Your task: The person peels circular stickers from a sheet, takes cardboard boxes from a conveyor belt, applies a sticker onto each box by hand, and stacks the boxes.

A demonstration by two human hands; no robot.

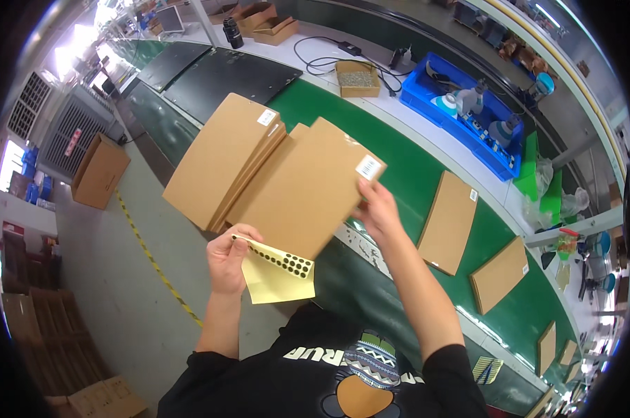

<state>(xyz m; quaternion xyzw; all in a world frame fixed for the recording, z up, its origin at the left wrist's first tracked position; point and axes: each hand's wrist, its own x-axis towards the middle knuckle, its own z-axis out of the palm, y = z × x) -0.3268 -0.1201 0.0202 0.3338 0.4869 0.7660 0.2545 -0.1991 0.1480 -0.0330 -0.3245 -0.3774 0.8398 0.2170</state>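
My left hand point(226, 263) is closed on a yellow sheet of round black stickers point(279, 284), pinched at its upper left corner. The sheet hangs in front of the near edge of a flat brown cardboard box point(304, 184). My right hand point(380, 213) grips this box at its right edge, just below a white label point(368, 166). The box is tilted and leans over other flat boxes. Left of it stands a stack of similar flat boxes point(221, 157), also labelled. Whether my left fingers touch the box too, I cannot tell.
More flat boxes point(449, 223) lie along the green conveyor belt point(405, 167) to the right. Beyond it are a blue bin point(461, 125) with bottles, a small carton of tiny parts point(357, 80) and black cables. Black panels point(224, 78) lie at the far left.
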